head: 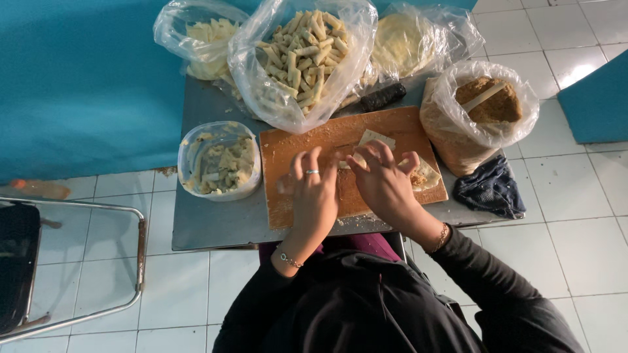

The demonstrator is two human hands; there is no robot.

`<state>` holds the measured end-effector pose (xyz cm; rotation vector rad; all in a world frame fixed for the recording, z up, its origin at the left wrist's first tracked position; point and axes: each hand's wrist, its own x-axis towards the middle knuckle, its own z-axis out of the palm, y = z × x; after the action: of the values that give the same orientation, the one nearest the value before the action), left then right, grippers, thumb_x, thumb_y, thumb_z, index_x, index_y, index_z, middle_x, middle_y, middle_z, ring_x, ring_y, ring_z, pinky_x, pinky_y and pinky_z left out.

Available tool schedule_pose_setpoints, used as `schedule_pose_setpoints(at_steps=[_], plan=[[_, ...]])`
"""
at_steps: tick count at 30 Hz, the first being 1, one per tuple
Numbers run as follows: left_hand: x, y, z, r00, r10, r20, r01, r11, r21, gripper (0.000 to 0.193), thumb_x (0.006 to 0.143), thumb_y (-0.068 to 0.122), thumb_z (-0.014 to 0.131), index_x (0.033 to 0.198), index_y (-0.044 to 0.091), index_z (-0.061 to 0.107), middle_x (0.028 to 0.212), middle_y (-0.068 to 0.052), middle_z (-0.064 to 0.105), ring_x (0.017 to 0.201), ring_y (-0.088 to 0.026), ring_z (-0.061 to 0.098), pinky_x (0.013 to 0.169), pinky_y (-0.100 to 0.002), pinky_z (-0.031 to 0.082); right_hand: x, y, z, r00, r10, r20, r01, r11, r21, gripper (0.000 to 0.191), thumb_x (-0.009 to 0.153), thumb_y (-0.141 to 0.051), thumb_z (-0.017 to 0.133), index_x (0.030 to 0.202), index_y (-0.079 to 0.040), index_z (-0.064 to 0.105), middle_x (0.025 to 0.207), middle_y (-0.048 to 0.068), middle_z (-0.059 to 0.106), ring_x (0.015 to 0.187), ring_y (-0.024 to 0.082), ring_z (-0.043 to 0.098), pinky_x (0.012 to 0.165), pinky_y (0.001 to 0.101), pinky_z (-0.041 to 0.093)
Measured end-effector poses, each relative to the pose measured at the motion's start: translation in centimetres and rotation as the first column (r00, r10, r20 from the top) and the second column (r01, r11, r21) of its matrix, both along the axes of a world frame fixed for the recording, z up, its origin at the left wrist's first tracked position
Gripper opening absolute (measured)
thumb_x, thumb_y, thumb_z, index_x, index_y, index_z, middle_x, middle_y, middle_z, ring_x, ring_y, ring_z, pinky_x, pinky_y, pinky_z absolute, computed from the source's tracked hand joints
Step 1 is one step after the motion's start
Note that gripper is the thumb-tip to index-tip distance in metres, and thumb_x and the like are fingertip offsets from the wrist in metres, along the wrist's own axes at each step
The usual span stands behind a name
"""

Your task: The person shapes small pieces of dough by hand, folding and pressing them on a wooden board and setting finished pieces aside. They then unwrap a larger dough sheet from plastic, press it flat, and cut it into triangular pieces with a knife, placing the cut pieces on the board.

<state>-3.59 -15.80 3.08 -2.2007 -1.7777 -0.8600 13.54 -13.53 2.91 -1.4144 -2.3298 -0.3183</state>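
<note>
A wooden cutting board [294, 140] lies on a small grey metal table [209, 225]. A thin pale wrapper sheet [378, 138] with brown filling [418, 178] lies on the board. Both hands rest palm-down on it: my left hand [313, 196], with a ring, presses fingers flat at the board's centre, and my right hand [383, 180] lies beside it, its fingers curled over the wrapper. The part under the hands is hidden.
A clear plastic tub [219, 163] of pale filling stands left of the board. Bags of rolled pieces [304, 59], pale strips [206, 42] and round wrappers [405, 42] sit behind. A bag of brown crumbs [477, 111] and dark cloth [490, 189] are right. A metal chair [72, 261] stands left.
</note>
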Motion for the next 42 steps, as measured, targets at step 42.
schedule_pose_setpoints(at_steps=[42], plan=[[9.1,0.4,-1.8,0.969,-0.191,0.16,0.182,0.981,0.072,0.019,0.09,0.016,0.068,0.105,0.005,0.068,0.11,-0.013,0.066,0.1,-0.029,0.061,0.09,-0.045,0.042,10.4,-5.1,0.3,0.868,-0.373,-0.329,0.392,0.92,-0.008,0.025,0.091,-0.036,0.079,0.107,-0.016,0.08,0.106,-0.001,0.075,0.099,0.021,0.068,0.087,0.0372,0.05]])
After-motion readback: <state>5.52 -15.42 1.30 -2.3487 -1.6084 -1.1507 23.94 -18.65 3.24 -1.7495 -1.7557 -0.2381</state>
